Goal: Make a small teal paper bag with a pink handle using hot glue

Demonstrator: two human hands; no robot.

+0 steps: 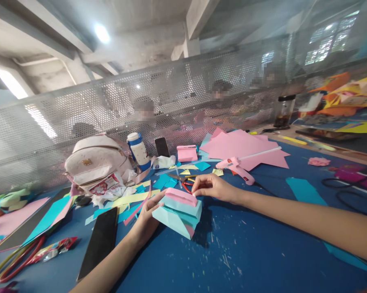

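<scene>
A folded paper model [179, 213] of light blue and pink sheets stands on the blue table [226, 252] in front of me. My left hand [148, 215] grips its left side, fingers closed against the blue paper. My right hand [210, 187] reaches in from the right and pinches the right end of the pink strip [181, 196] on top of the model.
A black phone [99, 242] lies left of my left arm. A pink glue gun [236, 167] and pink sheets [244, 146] lie behind. Scissors [185, 183], paper scraps, a white backpack [94, 160], a bottle [139, 150] and a second phone [162, 146] stand before a perforated screen; people sit beyond.
</scene>
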